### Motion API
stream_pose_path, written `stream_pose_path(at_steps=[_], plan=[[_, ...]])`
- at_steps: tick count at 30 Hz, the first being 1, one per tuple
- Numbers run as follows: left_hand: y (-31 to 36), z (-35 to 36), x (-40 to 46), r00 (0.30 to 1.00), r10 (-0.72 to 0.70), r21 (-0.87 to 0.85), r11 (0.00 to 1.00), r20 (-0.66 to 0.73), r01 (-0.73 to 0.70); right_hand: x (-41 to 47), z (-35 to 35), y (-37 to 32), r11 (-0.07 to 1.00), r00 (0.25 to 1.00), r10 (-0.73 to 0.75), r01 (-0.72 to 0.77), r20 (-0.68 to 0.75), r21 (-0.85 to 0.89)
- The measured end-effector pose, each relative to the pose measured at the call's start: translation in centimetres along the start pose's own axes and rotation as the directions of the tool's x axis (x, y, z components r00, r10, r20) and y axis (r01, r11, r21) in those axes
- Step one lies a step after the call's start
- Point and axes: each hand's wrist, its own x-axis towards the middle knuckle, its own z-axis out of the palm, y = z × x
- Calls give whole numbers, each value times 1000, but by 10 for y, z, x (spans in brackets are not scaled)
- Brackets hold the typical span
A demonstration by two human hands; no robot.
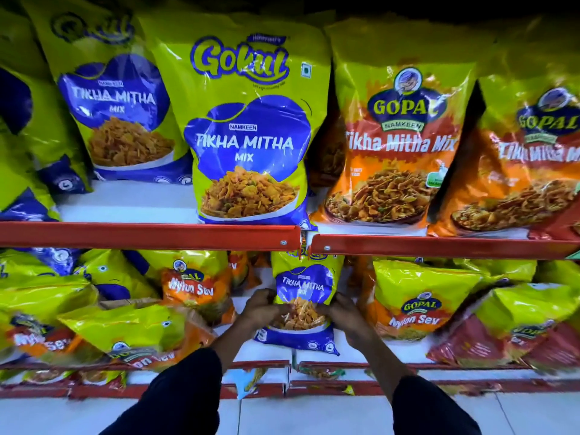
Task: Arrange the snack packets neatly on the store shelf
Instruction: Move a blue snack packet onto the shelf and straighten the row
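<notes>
A green and blue Tikha Mitha Mix packet (303, 285) stands upright on the lower shelf, its top hidden behind the red shelf rail (150, 234). My left hand (260, 306) grips its left edge and my right hand (343, 312) grips its right edge, both near the packet's lower half. On the upper shelf a large Gokul Tikha Mitha Mix packet (248, 130) stands at the front edge, with another like it (116, 105) set further back to the left. Orange Gopal Tikha Mitha Mix packets (398, 142) stand to the right.
Gopal Nylon Sev packets lie tilted and overlapping on the lower shelf, left (194, 287) and right (417, 306) of my hands. More green packets (131, 328) slump at the lower left. A lower red shelf edge (332, 387) and the white tiled floor (314, 416) lie below.
</notes>
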Motion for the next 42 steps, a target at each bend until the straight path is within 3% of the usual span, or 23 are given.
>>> stream_pose_path(at_steps=[3, 9, 14, 20, 25, 31, 37, 42], plan=[[-19, -6, -9, 997, 52, -105, 993, -60, -58, -15, -2, 4, 998, 999, -34, 33, 22, 52], [-27, -4, -66, 968, 202, -66, 975, -147, -214, -55, 1, 9, 989, 989, -144, 144, 24, -32], [-5, -10, -122, 871, 376, 26, 921, -317, -388, -98, 2, -17, 944, 945, -327, 328, 18, -40], [65, -36, -183, 675, 575, -12, 757, -462, -653, -166, 6, -118, 767, 768, -634, 639, 87, -52], [139, -73, -210, 579, 669, -53, 632, -466, -773, -205, 16, -196, 620, 618, -785, 783, 51, 48], [152, -101, -224, 598, 652, -121, 622, -466, -773, -217, 42, -216, 603, 603, -797, 795, 26, 65], [137, -148, -231, 630, 561, -184, 651, -537, -736, -206, 110, -221, 655, 651, -755, 754, 72, 48], [134, -210, -227, 589, 503, -160, 659, -633, -735, -189, 184, -243, 652, 651, -753, 758, 98, -23]])
